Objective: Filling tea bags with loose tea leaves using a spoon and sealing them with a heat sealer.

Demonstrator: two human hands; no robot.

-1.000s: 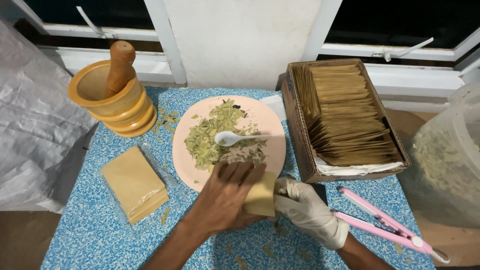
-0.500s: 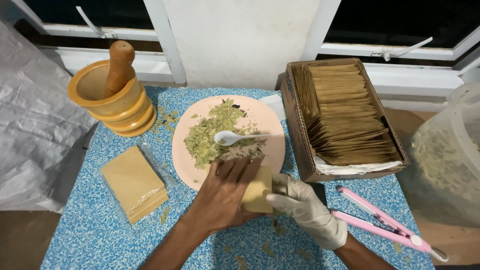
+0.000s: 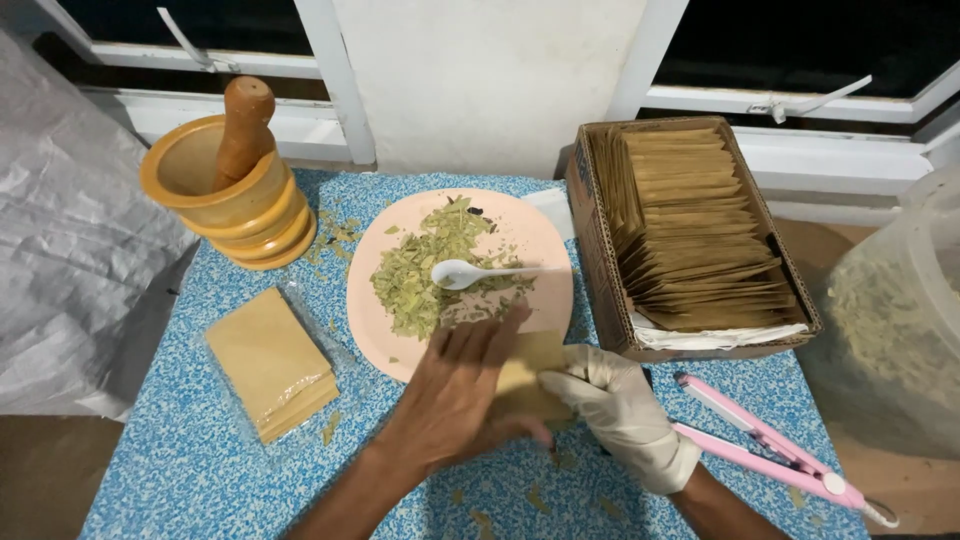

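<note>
My bare left hand (image 3: 455, 390) and my white-gloved right hand (image 3: 620, 410) both hold a small tan paper pouch (image 3: 528, 375) over the near rim of a pink plate (image 3: 545, 235). The left hand covers most of the pouch, with fingers spread across it. The gloved fingers pinch its right edge. On the plate lies a heap of crushed green leaves (image 3: 420, 270) with a white plastic spoon (image 3: 470, 273) resting on it.
A wooden mortar with a pestle (image 3: 225, 185) stands back left. A stack of tan pouches in clear wrap (image 3: 270, 365) lies left. A cardboard box of filled pouches (image 3: 685, 235) sits right, a pink heat sealer (image 3: 770, 450) before it, a clear tub (image 3: 895, 320) far right.
Both hands have shifted the pouch slightly up and toward the plate, and the left fingers now spread further over it.
</note>
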